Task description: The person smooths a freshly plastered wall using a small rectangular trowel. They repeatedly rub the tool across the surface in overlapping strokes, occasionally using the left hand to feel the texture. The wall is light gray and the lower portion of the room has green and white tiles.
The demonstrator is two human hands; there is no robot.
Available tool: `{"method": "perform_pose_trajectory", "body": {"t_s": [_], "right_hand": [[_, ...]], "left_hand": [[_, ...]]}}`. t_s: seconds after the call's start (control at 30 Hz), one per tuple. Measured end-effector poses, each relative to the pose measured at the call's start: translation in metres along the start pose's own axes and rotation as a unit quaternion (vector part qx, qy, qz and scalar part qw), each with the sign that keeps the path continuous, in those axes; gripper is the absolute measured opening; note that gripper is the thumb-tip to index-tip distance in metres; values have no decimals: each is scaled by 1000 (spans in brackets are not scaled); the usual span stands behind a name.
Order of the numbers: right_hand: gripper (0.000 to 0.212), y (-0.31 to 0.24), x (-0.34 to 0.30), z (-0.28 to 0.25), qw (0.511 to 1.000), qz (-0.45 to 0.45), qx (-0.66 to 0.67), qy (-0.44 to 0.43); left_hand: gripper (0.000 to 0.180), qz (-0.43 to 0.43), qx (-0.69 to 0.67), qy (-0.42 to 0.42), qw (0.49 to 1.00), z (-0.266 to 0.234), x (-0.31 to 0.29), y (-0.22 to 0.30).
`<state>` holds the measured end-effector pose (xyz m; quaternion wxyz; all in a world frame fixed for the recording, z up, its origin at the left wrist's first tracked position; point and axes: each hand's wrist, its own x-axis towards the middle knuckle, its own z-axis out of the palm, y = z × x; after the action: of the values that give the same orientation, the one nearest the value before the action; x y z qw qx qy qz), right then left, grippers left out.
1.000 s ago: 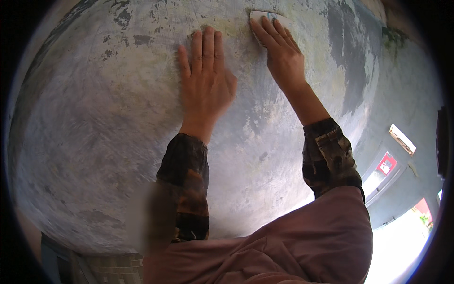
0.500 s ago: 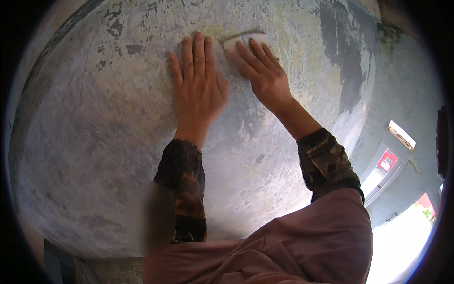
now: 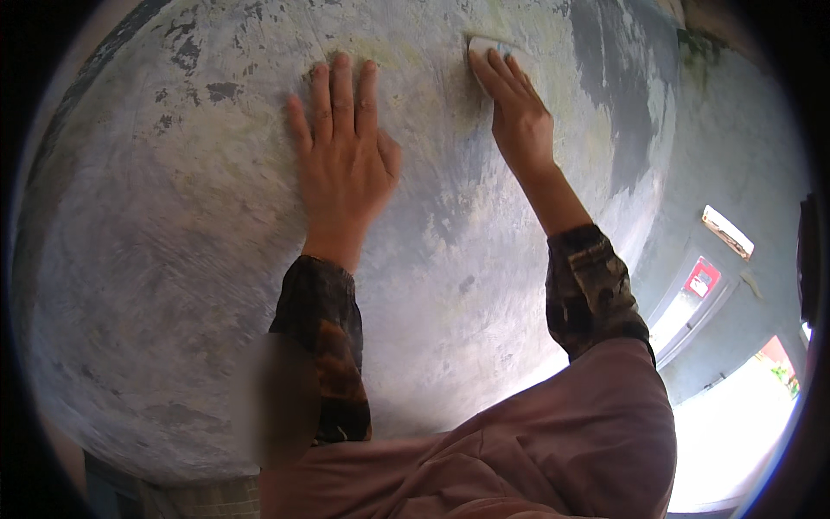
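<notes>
A large grey wall [image 3: 216, 285] with worn, patchy paint fills most of the head view. My left hand [image 3: 346, 164] lies flat against it, its fingers stretched upward and a little apart, with nothing in it. Further right, my right hand [image 3: 521, 125] holds a flat white pad [image 3: 494, 45] with a blue mark, pressed to the upper part of the wall. My fingers cover much of the pad, and its exact kind cannot be made out. My right thumb is hidden.
Dark bare patches [image 3: 614, 104] show at the wall's upper right. Beyond its right edge stand another grey-green wall [image 3: 718, 130], a white strip-shaped fitting [image 3: 727, 232], a door with a red sign [image 3: 702, 277] and a bright opening [image 3: 735, 441]. Tiles [image 3: 216, 500] show at the lower left.
My right hand has slid the pad to the right along the wall, away from my left hand, and turned it. My left hand stays at nearly the same spot on the wall.
</notes>
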<state>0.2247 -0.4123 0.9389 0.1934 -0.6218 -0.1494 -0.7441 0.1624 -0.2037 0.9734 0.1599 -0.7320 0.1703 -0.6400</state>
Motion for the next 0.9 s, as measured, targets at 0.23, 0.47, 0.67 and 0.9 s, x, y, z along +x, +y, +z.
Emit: {"method": "perform_pose_trajectory", "body": {"t_s": [0.23,0.47,0.67,0.9], "right_hand": [[62,7,-19,-4,988,-149,8,-27],[48,0,-32,-11,993,-92,-31,-63],[58,5,-49,-10,999,-18,2,-45],[54,5,-49,-15,990,-137,4,-22]], "left_hand": [[59,3,20,-2,1000,-2,1,0],[59,4,32,-6,999,-3,0,-1],[59,1,20,-1,1000,-1,1,0],[61,-4,24,-14,1000,-6,0,0]]}}
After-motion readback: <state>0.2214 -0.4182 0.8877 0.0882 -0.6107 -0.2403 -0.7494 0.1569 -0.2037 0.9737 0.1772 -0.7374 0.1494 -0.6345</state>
